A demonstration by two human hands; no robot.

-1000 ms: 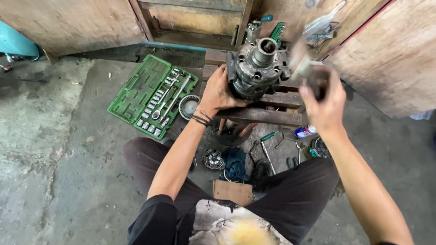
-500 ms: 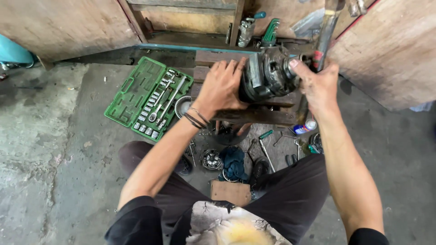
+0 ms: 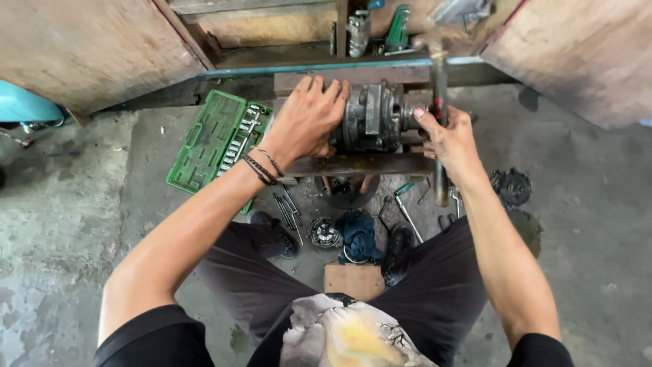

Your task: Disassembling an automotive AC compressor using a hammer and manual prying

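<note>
Left hand (image 3: 307, 121) clamped flat on the grimy cylindrical housing (image 3: 372, 117) — lying on the wooden frame (image 3: 353, 164), long axis left-right — while right hand (image 3: 448, 139) grips an upright metal bar (image 3: 440, 95) at its right end.

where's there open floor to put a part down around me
Bare concrete lies left of the green socket case, out to the picture's edge, and right of the right hand, past the round black part. It is crowded between the knees: blue rag, small round part, loose tools under the metal housing.
</note>
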